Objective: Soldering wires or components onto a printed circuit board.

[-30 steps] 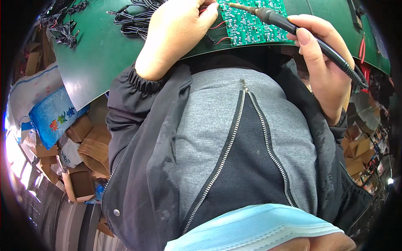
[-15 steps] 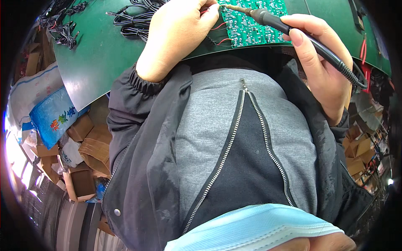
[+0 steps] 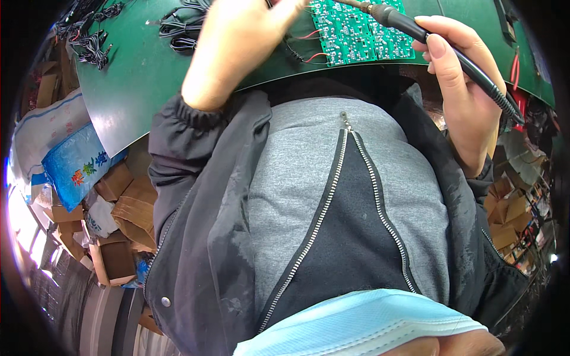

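My right hand (image 3: 469,83) is closed around the black handle of a soldering iron (image 3: 401,22), whose metal tip points up and left over the boards and runs out of the top edge. Beneath it lies a panel of green circuit boards (image 3: 350,41) with many small parts. Short red wires (image 3: 316,57) join its left edge, one leading to a black cable (image 3: 293,52). Left of the panel, my left hand (image 3: 240,29) is bent over the table with its fingers curled. The fingertips are cut off at the top, so what they pinch is hidden.
Bundled black cables (image 3: 181,29) lie left of my left hand, more of them (image 3: 92,47) at the green table's (image 3: 133,89) far left. Red-handled pliers (image 3: 515,70) sit at the right. Cardboard boxes (image 3: 133,207) and a blue bag (image 3: 77,160) are on the floor.
My left hand has moved a little left and toward the top edge. My right hand has shifted the soldering iron slightly right, and its tip has left the picture.
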`<state>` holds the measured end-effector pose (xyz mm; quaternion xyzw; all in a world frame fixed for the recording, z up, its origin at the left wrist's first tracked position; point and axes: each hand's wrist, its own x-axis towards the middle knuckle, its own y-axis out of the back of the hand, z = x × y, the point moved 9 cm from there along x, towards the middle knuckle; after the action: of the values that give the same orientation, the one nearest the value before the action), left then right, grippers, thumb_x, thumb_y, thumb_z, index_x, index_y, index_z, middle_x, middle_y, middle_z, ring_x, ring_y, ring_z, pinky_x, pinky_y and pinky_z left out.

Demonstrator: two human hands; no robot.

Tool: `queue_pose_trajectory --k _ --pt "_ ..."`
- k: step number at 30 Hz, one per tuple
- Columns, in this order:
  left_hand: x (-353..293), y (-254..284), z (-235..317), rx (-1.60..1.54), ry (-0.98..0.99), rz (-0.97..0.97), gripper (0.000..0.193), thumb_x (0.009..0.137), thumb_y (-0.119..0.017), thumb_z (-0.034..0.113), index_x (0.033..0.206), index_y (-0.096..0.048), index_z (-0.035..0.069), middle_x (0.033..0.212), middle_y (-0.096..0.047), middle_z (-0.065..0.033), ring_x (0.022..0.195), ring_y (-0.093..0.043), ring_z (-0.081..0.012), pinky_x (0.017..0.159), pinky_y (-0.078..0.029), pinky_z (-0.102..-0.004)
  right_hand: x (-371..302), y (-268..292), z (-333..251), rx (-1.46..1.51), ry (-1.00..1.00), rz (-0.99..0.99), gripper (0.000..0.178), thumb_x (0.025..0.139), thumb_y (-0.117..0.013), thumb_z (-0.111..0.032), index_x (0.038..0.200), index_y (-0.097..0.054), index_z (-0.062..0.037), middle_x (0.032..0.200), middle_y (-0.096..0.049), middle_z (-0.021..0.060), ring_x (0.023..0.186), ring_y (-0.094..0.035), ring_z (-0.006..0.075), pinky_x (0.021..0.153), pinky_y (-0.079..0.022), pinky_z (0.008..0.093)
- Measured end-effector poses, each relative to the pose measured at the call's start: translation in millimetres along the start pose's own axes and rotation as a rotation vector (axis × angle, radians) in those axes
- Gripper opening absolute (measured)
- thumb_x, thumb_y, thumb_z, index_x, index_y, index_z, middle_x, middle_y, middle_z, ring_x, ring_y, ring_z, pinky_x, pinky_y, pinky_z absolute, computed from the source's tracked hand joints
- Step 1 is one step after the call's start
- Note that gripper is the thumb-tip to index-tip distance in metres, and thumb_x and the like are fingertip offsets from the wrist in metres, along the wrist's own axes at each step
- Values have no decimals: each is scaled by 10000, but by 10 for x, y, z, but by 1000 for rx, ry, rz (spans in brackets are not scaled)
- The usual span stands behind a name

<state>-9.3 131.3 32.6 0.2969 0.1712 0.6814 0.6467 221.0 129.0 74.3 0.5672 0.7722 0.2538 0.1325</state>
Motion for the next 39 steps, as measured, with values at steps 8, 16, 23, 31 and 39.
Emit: queue_pose_trajectory --k 8,16,23,31,39 --pt "67 37 -237 -184 34 10 96 945 -687 69 962 -634 -9 755 -600 -56 696 -558 -131 676 -482 -288 15 -85 15 125 13 -69 236 1029 -638 -102 1214 -674 41 1098 -715 87 985 -682 138 903 -527 250" --pt "27 73 -151 -81 -139 73 102 940 -675 66 993 -669 -22 822 -673 -129 744 -647 -189 713 -518 -314 27 -107 -33 65 15 -109 233 1034 -632 -105 1215 -675 35 1103 -712 87 988 -681 137 902 -526 250" --pt "-15 -17 -83 -89 40 -55 128 939 -655 92 994 -675 -22 822 -686 -131 751 -657 -198 720 -524 -320 -98 -4 -54 34 45 -116 233 1038 -627 -109 1219 -676 28 1102 -715 85 1000 -684 138 904 -529 251" --pt "36 -40 -31 -141 86 -119 139 931 -655 117 941 -648 -21 786 -653 -122 705 -607 -197 686 -503 -328 -87 82 -52 67 38 -47 233 1032 -640 -120 1212 -691 18 1068 -724 80 976 -684 127 856 -524 236" --pt "134 -120 -56 12 73 -102 168 913 -692 144 888 -630 -10 755 -639 -149 674 -621 -241 659 -505 -348 11 92 -32 -15 25 -21 229 1027 -645 -121 1208 -700 8 1048 -728 77 956 -684 120 828 -512 226"
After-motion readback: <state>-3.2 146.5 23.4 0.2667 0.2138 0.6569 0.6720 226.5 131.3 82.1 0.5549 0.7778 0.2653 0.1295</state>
